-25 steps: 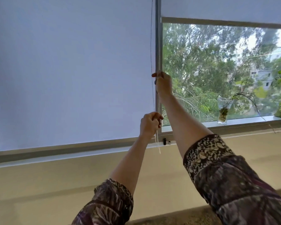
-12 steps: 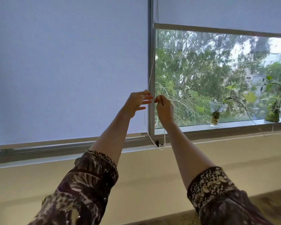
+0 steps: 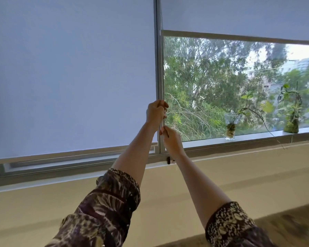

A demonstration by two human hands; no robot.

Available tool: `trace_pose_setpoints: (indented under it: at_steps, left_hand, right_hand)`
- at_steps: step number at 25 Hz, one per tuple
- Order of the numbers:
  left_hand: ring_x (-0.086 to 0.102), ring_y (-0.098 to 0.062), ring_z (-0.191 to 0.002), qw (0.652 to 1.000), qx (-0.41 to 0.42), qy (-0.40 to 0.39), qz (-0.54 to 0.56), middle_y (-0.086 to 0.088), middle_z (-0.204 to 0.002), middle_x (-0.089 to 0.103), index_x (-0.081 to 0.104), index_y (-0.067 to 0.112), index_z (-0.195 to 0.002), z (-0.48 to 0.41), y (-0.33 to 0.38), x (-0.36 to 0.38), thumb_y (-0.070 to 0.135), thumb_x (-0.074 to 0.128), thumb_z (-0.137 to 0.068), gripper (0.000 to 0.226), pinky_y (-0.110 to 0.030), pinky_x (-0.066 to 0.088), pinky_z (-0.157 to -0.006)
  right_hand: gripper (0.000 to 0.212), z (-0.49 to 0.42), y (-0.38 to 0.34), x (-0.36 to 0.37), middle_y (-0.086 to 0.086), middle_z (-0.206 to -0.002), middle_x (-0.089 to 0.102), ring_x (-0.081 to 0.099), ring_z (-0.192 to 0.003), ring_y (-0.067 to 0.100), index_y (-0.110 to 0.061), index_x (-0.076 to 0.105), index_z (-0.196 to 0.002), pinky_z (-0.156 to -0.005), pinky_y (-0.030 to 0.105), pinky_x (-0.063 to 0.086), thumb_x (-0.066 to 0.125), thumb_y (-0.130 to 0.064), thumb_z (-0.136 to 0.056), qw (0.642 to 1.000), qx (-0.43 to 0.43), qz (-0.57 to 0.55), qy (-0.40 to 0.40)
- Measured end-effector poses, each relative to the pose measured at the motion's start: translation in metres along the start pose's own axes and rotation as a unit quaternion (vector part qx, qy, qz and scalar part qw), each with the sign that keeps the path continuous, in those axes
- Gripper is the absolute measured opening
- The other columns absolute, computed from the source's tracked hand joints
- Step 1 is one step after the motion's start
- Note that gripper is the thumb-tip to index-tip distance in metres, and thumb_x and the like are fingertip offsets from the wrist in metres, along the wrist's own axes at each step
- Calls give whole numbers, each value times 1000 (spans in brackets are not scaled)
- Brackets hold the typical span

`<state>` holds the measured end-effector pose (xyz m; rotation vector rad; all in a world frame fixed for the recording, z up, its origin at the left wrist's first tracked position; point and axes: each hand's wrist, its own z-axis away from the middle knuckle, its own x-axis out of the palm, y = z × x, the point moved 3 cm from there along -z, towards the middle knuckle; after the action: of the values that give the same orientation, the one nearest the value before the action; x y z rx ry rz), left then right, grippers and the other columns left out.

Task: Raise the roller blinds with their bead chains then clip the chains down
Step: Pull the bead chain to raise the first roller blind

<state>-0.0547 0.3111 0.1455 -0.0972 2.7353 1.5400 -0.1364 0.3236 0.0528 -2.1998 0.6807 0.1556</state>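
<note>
A pale left roller blind (image 3: 70, 77) hangs almost to the sill, its bottom bar (image 3: 64, 155) a little above the frame. The right roller blind (image 3: 239, 15) is raised, its bar (image 3: 239, 36) high over the glass. A thin white bead chain (image 3: 161, 68) runs down the frame post between them. My left hand (image 3: 156, 113) grips the chain higher up. My right hand (image 3: 171, 139) pinches it just below. A small dark chain clip (image 3: 168, 160) sits on the sill under my right hand.
A glass vase with a cutting (image 3: 230, 129) and a mossy potted plant (image 3: 292, 120) stand on the right sill (image 3: 257, 135). Below the window runs a beige wall (image 3: 221, 175). A brown upholstered surface (image 3: 292, 225) lies at the lower right.
My left hand, open half a second ago, has closed on the chain above my right hand. My right hand has dropped lower on the chain. The left blind's bottom bar has risen slightly.
</note>
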Motion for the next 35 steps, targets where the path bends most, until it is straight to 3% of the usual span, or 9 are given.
trace_pose_setpoints:
  at_steps: [5,9,11,17,20,23,26,30,35]
  left_hand:
    - [52,-17,-59,987,-29,66,-147,7,-60,57,56,23,-60,24,-55,-12,-4,38,-81,38,-27,40,-57]
    - [53,-22,-64,986,-63,57,-146,-6,-66,59,59,18,-66,40,-99,-22,-7,41,-86,37,-33,43,-61]
    - [54,-22,-62,984,-66,50,-160,-11,-70,60,64,10,-76,48,-114,-25,-4,42,-89,30,-37,48,-63]
    - [44,-14,-48,986,-57,28,-155,3,-56,50,52,20,-62,73,-126,-1,-2,41,-93,40,-23,36,-49]
    - [44,-3,-41,989,-37,30,-141,5,-55,50,51,19,-61,87,-122,12,-5,42,-91,39,-19,35,-44]
    - [45,-5,-45,989,-22,24,-146,3,-58,53,55,17,-66,88,-121,9,0,44,-93,34,-23,40,-49]
    - [50,-12,-47,992,-33,-18,-120,0,-56,57,59,15,-69,79,-124,-4,5,42,-96,33,-32,48,-57]
    - [63,-19,-76,997,-46,-36,-59,-7,-83,70,71,11,-93,66,-122,-23,13,51,-96,20,-41,55,-83]
    - [67,-27,-94,999,-39,35,8,-19,-106,70,66,0,-110,25,-67,-40,33,44,-100,41,-33,57,-84]
  right_hand:
    - [21,16,31,6,6,-75,65,53,-59,17,-10,61,-90,-58,26,39,42,-15,-97,979,-32,143,-139]
    - [25,11,38,-4,5,-86,68,63,-76,22,-15,66,-107,-65,28,51,47,-15,-91,977,59,75,-188]
    - [27,-7,22,-11,15,-99,69,65,-89,29,-8,64,-111,-78,37,54,44,-14,-94,985,70,22,-157]
    - [49,-73,-64,-10,14,-88,67,63,-77,23,5,60,-99,-73,38,50,34,-37,-101,994,62,-78,-42]
    - [38,-102,-92,-13,11,-85,66,62,-69,20,0,58,-107,-65,38,52,38,-31,-101,978,90,-189,16]
    - [31,-115,-97,-17,-5,-71,54,46,-58,10,-7,64,-100,-58,32,39,36,-20,-100,982,56,-154,98]
    - [33,-110,-94,-15,1,-81,62,52,-68,14,-8,64,-93,-65,32,41,35,-22,-101,987,13,-99,124]
    - [32,-104,-94,-15,-9,-68,55,44,-56,4,-11,62,-87,-55,24,34,36,-23,-101,986,-16,-99,132]
    - [31,-84,-73,-17,-10,-65,54,43,-53,3,-15,60,-82,-50,23,30,37,-23,-101,989,-5,-73,129]
